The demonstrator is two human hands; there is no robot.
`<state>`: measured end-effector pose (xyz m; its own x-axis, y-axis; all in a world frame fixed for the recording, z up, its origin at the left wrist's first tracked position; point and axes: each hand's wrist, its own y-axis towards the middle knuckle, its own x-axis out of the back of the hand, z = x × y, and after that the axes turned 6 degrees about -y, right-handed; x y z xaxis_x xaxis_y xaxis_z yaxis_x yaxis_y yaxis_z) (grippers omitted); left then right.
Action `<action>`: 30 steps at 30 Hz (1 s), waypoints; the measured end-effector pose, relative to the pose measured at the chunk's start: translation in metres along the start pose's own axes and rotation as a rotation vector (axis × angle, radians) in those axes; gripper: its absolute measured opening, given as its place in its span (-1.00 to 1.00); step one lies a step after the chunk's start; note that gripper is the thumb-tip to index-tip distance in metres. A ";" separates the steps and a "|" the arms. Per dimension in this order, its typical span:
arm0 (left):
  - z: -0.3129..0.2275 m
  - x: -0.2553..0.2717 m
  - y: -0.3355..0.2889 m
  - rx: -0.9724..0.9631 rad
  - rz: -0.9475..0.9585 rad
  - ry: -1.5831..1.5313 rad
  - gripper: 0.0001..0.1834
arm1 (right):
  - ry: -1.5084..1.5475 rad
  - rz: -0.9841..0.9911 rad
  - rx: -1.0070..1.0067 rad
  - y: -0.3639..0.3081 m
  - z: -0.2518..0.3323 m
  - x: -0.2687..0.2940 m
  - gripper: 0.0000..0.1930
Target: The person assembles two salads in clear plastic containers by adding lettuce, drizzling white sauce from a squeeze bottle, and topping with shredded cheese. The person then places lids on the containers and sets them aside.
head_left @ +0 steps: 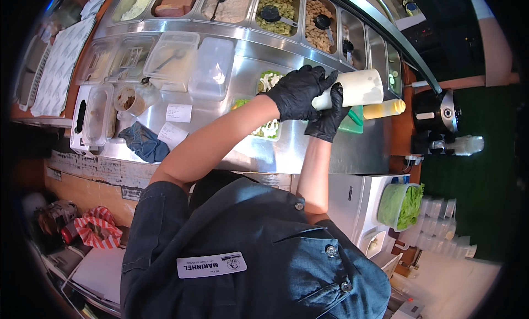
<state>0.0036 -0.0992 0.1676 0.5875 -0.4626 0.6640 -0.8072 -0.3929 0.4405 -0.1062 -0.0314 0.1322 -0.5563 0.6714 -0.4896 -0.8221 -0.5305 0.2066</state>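
A white squeeze bottle [355, 88] is tilted well over on its side, its base toward the right. My left hand [302, 93], in a black glove, closes round its front end and hides the nozzle. With the thumb up along its side, my right hand [329, 118], also gloved, grips the bottle from below. Under and left of my hands stands a clear container of salad greens topped with white sauce [269, 130]; my left hand and forearm cover its middle. Right of my right hand lies a yellow squeeze bottle [384, 109], beside a green item [352, 122].
Food pans [277, 13] line the back of the steel counter [347, 156]. Lidded plastic tubs [212, 65] stand left of my hands. Paper slips [179, 113], a dark cloth [144, 142] and a brown-filled cup [129, 100] lie further left. A lettuce tub [401, 207] sits at the lower right.
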 end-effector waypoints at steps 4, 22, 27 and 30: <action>0.025 -0.003 0.026 -0.014 0.317 -0.292 -0.11 | -0.006 -0.036 -0.041 0.023 0.006 0.027 -0.37; 0.040 0.006 0.015 0.404 0.076 -0.607 -0.76 | 0.324 0.023 -0.406 0.109 0.040 0.088 -0.51; 0.017 0.005 0.014 0.525 0.176 -0.807 -0.73 | 0.240 -0.017 -0.440 0.098 0.036 0.081 -0.45; 0.005 0.003 0.014 0.447 0.178 -0.778 -0.72 | 0.321 -0.030 -0.499 0.094 0.034 0.080 -0.46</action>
<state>-0.0056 -0.1100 0.1725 0.4600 -0.8873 0.0335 -0.8876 -0.4606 -0.0116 -0.2325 -0.0100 0.1416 -0.4056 0.5405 -0.7371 -0.6373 -0.7453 -0.1958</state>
